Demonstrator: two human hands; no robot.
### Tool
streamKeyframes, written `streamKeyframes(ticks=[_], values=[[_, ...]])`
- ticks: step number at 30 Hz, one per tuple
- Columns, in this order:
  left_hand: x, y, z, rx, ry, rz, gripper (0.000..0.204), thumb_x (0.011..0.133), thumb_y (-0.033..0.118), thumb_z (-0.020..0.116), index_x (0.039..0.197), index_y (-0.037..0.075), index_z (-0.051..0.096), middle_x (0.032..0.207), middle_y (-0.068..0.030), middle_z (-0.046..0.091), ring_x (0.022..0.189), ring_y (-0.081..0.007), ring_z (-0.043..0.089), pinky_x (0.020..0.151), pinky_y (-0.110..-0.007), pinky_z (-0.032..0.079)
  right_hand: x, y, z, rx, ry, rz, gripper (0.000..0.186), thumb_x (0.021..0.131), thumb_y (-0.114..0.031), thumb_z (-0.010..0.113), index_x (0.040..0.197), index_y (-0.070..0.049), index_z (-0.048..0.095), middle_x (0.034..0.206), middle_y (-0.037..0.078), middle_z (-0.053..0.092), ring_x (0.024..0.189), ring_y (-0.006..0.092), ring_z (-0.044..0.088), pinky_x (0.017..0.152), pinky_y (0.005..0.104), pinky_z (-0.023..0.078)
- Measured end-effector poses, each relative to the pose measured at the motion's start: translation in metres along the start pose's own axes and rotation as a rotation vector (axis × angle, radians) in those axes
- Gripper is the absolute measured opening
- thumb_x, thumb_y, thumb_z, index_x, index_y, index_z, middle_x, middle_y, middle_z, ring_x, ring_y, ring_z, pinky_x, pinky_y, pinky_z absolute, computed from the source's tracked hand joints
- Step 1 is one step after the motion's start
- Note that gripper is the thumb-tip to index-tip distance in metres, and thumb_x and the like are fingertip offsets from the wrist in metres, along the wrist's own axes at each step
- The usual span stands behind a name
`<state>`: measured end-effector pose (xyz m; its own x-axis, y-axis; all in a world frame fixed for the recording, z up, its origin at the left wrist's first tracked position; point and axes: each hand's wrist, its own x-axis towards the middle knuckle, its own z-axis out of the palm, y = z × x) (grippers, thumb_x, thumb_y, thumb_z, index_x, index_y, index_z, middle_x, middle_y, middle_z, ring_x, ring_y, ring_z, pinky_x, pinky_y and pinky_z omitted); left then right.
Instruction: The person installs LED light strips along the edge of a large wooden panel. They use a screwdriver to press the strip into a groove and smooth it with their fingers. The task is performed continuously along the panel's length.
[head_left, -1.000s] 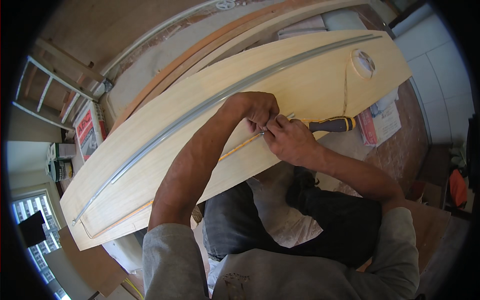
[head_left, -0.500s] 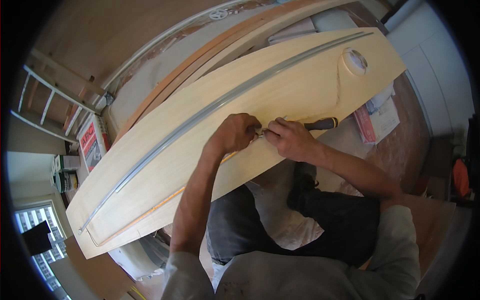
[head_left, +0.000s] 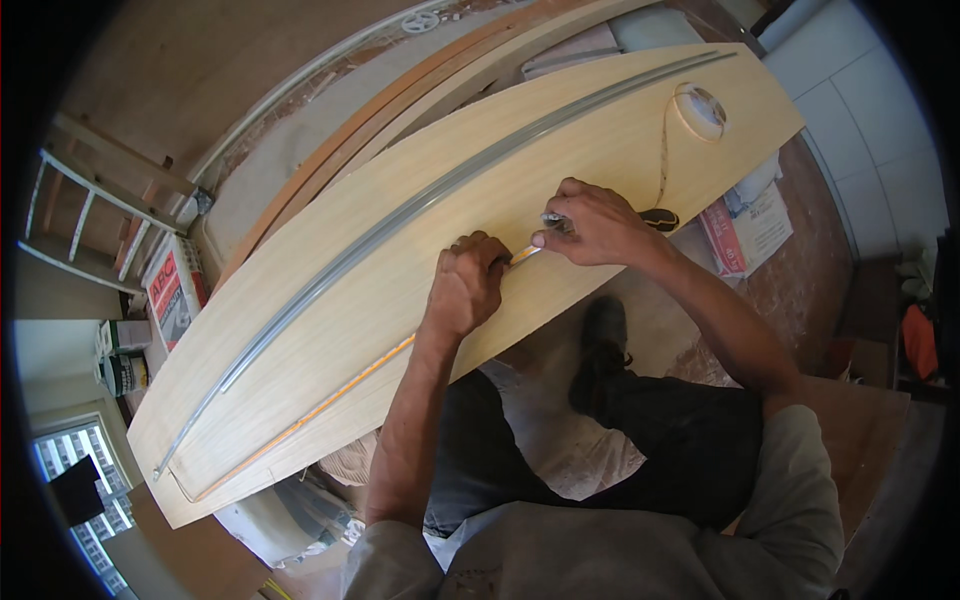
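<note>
Pale wood-grain panel [head_left: 420,300], long and narrow, lying across the lap and running from lower left to upper right. Grey strip [head_left: 400,215] seated along its upper length. Thin orange strip [head_left: 330,395] pressed into the lower groove from the left end up to the hands; from the hands rightward toward the round cut-out [head_left: 700,108], groove seemingly unfilled, so roughly half done by the look of it. Left hand [head_left: 465,285] clenched in a fist, knuckles up, pinching the orange strip at the groove. Right hand [head_left: 590,222] just beside it, curled around a dark-handled tool [head_left: 655,217], tip aimed at the same spot. Both forearms reaching up from below, elbows bent. Wooden ladder [head_left: 95,215] and paper sacks [head_left: 745,225] on the floor around
</note>
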<state>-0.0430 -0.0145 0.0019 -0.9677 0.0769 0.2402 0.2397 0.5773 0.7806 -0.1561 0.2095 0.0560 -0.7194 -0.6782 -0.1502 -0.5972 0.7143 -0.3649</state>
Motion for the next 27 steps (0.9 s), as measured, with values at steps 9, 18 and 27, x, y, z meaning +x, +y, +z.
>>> streamKeyframes(ticks=[9, 18, 27], values=[[-0.006, -0.004, 0.002, 0.036, -0.008, -0.012, 0.007, 0.091, 0.003, 0.068, 0.097, 0.005, 0.072, 0.097, -0.0152, 0.071, 0.098, -0.0397, 0.067, 0.085, -0.052, 0.051, 0.013, -0.015, -0.022, 0.011, -0.238, 0.01, 0.049, 0.09, -0.04, 0.084, 0.113, 0.001, 0.075, 0.111, 0.018, 0.066, 0.11, 0.0381, 0.067, 0.097, 0.0472, 0.053], [-0.014, -0.005, 0.003, 0.191, -0.008, 0.174, 0.03, 0.087, -0.006, 0.062, 0.108, 0.009, 0.076, 0.101, -0.0086, 0.07, 0.097, -0.0333, 0.065, 0.083, -0.046, 0.045, 0.024, -0.011, -0.005, 0.049, -0.168, -0.038, 0.034, 0.08, -0.026, 0.082, 0.089, 0.005, 0.075, 0.1, 0.025, 0.072, 0.1, 0.0401, 0.072, 0.084, 0.049, 0.056], [-0.016, 0.006, 0.0, 0.133, 0.082, 0.206, 0.03, 0.083, -0.006, 0.071, 0.111, 0.005, 0.077, 0.102, -0.011, 0.07, 0.093, -0.0345, 0.066, 0.08, -0.045, 0.048, 0.044, -0.021, -0.022, 0.147, -0.404, 0.099, 0.034, 0.074, -0.023, 0.082, 0.084, 0.009, 0.073, 0.077, 0.026, 0.069, 0.072, 0.037, 0.068, 0.067, 0.0492, 0.052]])
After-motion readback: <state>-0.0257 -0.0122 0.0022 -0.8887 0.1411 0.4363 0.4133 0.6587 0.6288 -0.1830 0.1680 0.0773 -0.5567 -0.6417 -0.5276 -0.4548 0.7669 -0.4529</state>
